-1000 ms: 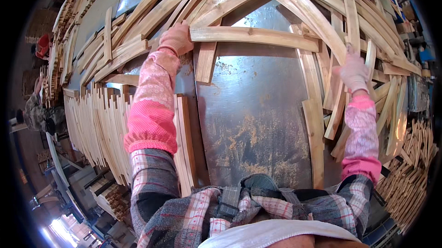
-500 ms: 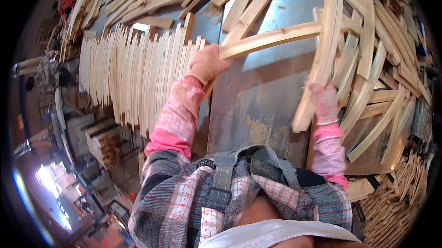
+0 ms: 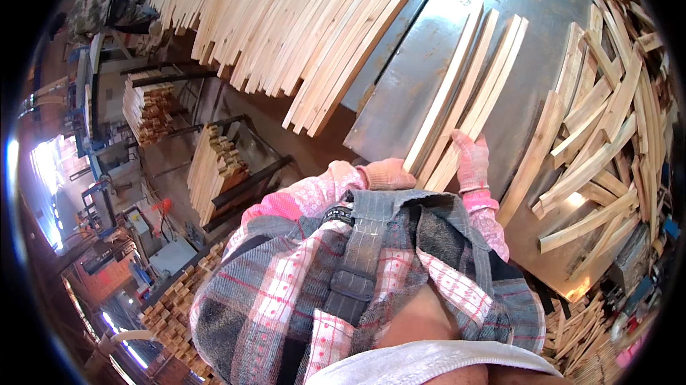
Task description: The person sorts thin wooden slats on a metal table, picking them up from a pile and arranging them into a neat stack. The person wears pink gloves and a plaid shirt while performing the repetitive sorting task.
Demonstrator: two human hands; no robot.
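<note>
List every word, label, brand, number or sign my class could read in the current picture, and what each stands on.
No text can be read.
Dark band beside the strap: pale marks, too small to read.
Wooden strips at the right hand: no lettering visible.
Background equipment: too small to tell.

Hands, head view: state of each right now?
Left hand: at the near ends of the wooden slats, fingers hidden; grip can't be told.
Right hand: closed, holding slats.

I see long pale-yellow wooden slats (image 3: 490, 85), a silver-grey metal tabletop (image 3: 407, 78), white-patterned pink cloth sleeves (image 3: 309, 191), a grey-white-red plaid shirt (image 3: 268, 313).
</note>
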